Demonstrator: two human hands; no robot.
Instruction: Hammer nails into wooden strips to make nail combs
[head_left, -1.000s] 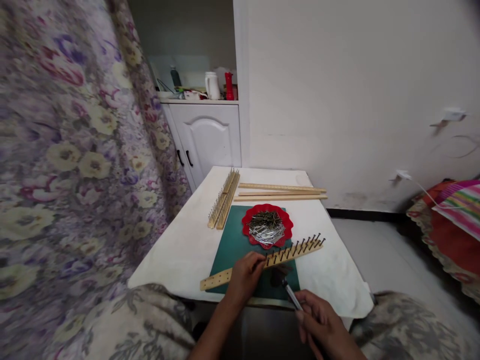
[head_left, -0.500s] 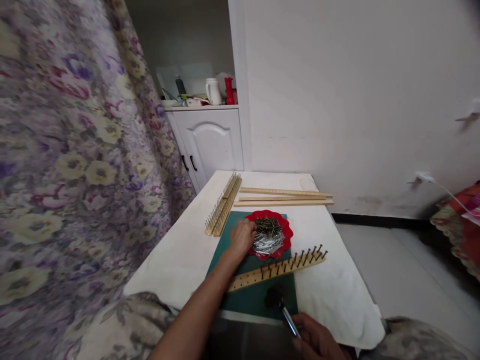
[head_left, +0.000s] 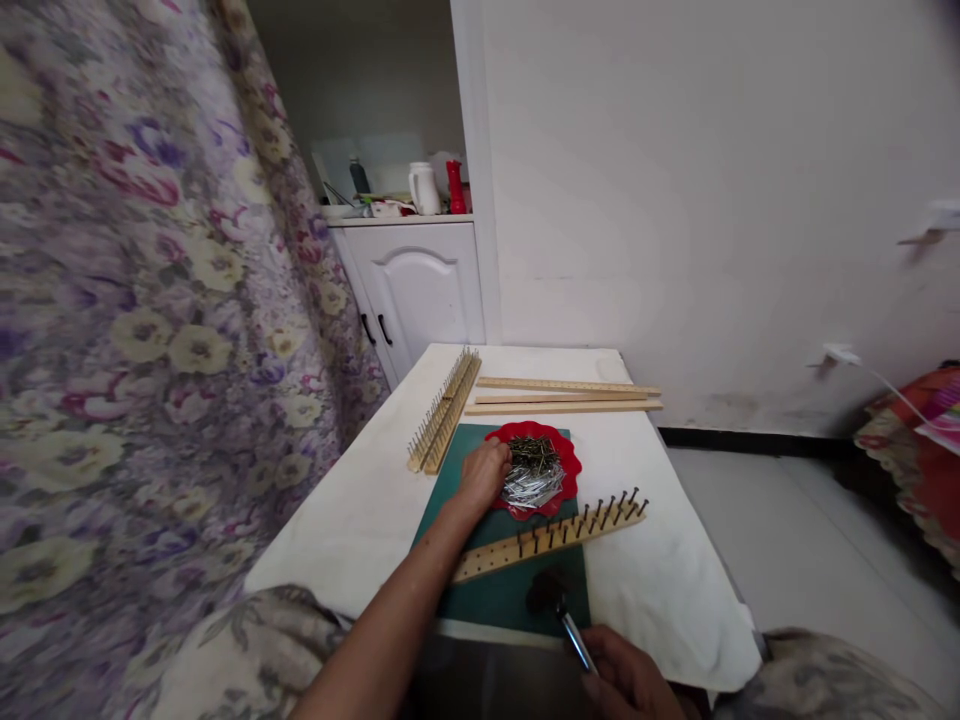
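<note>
My left hand (head_left: 484, 474) reaches over the left rim of a scalloped red dish (head_left: 568, 464), its fingers curled down at the nails (head_left: 534, 470); their tips are hidden. Dark nails lie at the back of the pile and silvery ones at the front. My right hand (head_left: 626, 672) grips a hammer (head_left: 571, 632) by its silvery shaft, the dark head over the green mat (head_left: 480, 605). Between the hands lies a wooden strip (head_left: 487, 562) drilled with holes. Dark nails stand in two rows along its right part; my left forearm covers its left end.
Two wooden strips full of upright nails (head_left: 448, 420) lie at the table's left. Several bare wooden strips (head_left: 562, 400) are at the back. A white cloth (head_left: 337, 540) covers the table, against the wall. A floral curtain (head_left: 187, 300) hangs on the left.
My left hand has left the wooden strip and moved forward to the red dish. The hammer has drawn back slightly in my right hand. The camera view has shifted a little.
</note>
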